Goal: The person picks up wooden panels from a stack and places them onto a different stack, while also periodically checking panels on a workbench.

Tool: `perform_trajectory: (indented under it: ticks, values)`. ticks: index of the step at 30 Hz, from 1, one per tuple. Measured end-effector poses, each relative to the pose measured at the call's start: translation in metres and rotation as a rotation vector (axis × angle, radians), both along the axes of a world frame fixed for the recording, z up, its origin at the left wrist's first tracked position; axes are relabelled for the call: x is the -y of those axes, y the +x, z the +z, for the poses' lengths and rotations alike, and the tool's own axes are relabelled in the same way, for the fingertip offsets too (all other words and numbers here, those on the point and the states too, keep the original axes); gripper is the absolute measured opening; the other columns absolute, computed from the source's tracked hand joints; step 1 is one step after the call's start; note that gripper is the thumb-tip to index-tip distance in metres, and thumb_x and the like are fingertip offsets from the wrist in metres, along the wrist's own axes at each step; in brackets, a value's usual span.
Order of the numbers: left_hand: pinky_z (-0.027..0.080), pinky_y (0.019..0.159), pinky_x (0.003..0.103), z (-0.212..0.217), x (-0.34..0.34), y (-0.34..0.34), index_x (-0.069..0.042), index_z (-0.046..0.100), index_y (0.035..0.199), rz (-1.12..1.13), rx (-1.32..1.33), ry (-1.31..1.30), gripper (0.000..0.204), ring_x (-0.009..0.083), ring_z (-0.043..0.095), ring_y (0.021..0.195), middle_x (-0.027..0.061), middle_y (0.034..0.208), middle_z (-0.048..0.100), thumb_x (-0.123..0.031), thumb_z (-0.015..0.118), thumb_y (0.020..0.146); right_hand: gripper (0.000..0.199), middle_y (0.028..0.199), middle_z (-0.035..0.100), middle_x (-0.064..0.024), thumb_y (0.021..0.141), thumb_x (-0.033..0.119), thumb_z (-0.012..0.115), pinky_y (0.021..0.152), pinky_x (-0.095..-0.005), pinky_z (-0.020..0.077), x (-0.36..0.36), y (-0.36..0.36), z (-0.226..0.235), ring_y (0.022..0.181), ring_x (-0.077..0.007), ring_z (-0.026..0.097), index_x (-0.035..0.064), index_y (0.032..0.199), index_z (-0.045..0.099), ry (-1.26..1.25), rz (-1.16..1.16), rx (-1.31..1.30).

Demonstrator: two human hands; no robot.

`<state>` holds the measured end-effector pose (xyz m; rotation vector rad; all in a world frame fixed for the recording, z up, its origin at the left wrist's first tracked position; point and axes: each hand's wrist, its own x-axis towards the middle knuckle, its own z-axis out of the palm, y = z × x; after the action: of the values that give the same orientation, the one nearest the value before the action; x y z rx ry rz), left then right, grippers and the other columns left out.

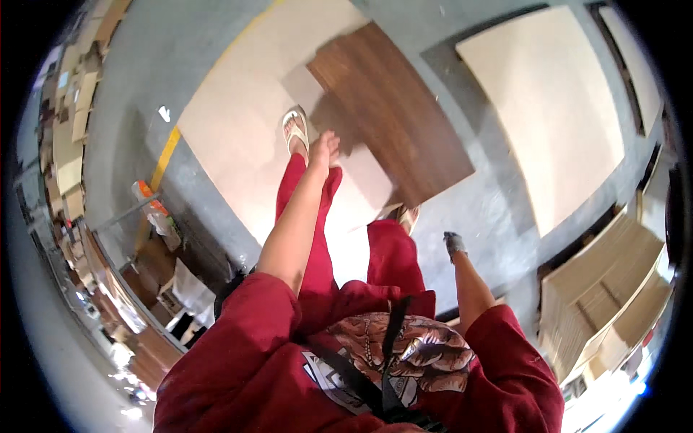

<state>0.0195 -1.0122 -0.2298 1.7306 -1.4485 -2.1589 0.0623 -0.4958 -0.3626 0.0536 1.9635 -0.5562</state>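
Observation:
My left hand (324, 149) reaches out in front, bare, with its fingers partly extended and nothing visible in them. It hangs over a large pale sheet (238, 123), close to the left edge of a dark brown wood-grain board (393, 108). The board overlaps the sheet's right side, and a shadow falls beside it. My right hand (455, 246), in what looks like a dark grey glove, hangs lower right above the grey floor, apart from the board; its fingers are too small to read. My sandalled left foot (295, 128) stands on the sheet; my right foot (408, 218) is near the board's lower edge.
Another pale sheet stack (545, 108) lies at the right, with a further one (635, 68) beyond it. Stacked cardboard (603, 289) stands lower right. A metal-framed cart (137, 216) with bags and scraps is at left. Yellow lines (165, 157) mark the floor.

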Motion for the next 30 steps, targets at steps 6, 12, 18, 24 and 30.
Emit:
perform_trajectory:
  ticks: [6,12,18,24,30]
  values:
    - [0.048,0.081,0.033,0.115,-0.068,0.041,-0.007,0.058,0.111,-0.068,0.015,0.001,0.045,0.0193,0.062,0.088,0.0086,0.100,0.066,-0.042,0.052,0.083,0.028,0.075,0.066,-0.0078,0.083,0.030,0.059,0.051,-0.0293,0.0419,-0.046,-0.103,0.012,0.058,-0.0173,0.056,0.0096,0.102,0.063,-0.320,-0.608,0.048]
    - [0.049,0.082,0.030,0.421,-0.187,0.018,-0.004,0.064,0.105,-0.840,-0.791,0.158,0.032,0.0157,0.063,0.089,0.0089,0.098,0.067,-0.031,0.055,0.090,0.023,0.083,0.066,-0.0092,0.084,0.020,0.060,0.054,-0.0313,0.0468,-0.018,-0.170,0.114,0.068,-0.0226,0.062,0.0050,0.101,0.061,-0.449,-0.708,-0.040]
    - [0.043,0.062,0.033,0.604,-0.335,0.113,0.001,0.057,0.077,-1.124,-1.808,0.462,0.022,0.0219,0.058,0.071,0.0128,0.074,0.059,-0.020,0.063,0.084,0.028,0.086,0.065,-0.0128,0.086,0.027,0.056,0.047,-0.0348,0.0452,-0.044,-0.106,0.094,0.061,-0.0227,0.061,0.0061,0.104,0.059,-0.471,-0.508,0.191]
    - [0.041,0.062,0.038,0.641,-0.311,0.220,0.002,0.051,0.076,-1.485,-1.707,0.358,0.022,0.0283,0.055,0.070,0.0170,0.075,0.055,-0.017,0.060,0.084,0.031,0.082,0.067,-0.0090,0.086,0.033,0.054,0.047,-0.0324,0.0431,-0.059,0.006,0.102,0.060,-0.0200,0.059,0.0105,0.106,0.059,-0.172,-0.139,0.151]
    - [0.045,0.063,0.034,0.655,-0.297,0.393,0.001,0.058,0.088,-1.309,-1.663,0.080,0.025,0.0227,0.058,0.074,0.0148,0.081,0.060,-0.023,0.062,0.083,0.029,0.082,0.065,-0.0116,0.084,0.034,0.058,0.045,-0.0339,0.0417,-0.058,0.088,0.088,0.056,-0.0193,0.056,0.0102,0.101,0.059,0.030,-0.009,0.307]
